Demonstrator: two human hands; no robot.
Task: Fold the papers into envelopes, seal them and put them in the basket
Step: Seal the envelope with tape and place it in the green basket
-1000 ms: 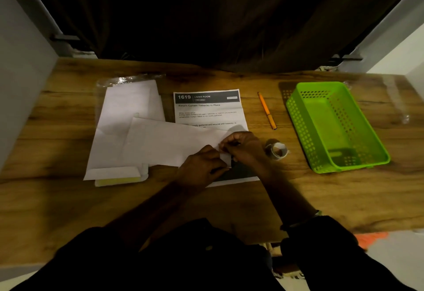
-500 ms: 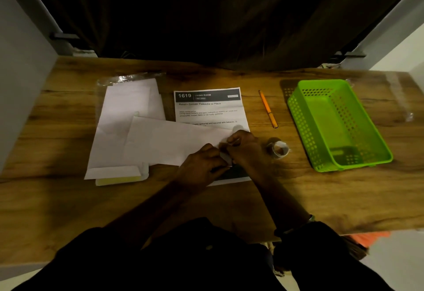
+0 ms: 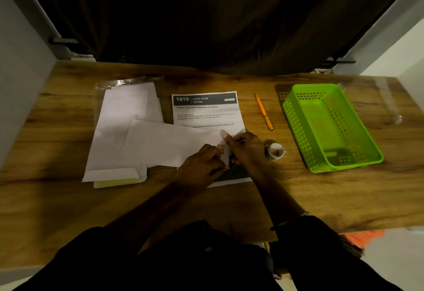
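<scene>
Creasing now: my right hand [image 3: 249,152] has just changed its hold on the white sheet [image 3: 169,144]. 0.5 s ago all its fingers were bunched at the sheet's right end. Now the forefinger [image 3: 226,135] is stretched toward the far corner, lying along the fold, while the other fingers stay curled at the edge. My left hand [image 3: 202,164] has barely moved. Its fingers are curled, pinching the near part of the same narrow flap [image 3: 226,157], which now stands up a little between the 2 hands. The picture is smeared there, so I cannot tell how sharp the crease is.

So the end flap is turned over and I am flattening it: 1 fold of this envelope going in, no more than that. The sheet lies at the table's middle, on top of the printed page [image 3: 206,112] and overlapping the stack of blank papers [image 3: 119,118] on the left. Sealing has not begun, I judge: the tape roll [image 3: 274,151] sits just right of my right hand, not in my grip. The green basket [image 3: 296,125] stands further right, well apart from the sheet, and I make out no envelope in it. The orange pen [image 3: 263,113] lies between page and basket on the wooden table [image 3: 68,210].
</scene>
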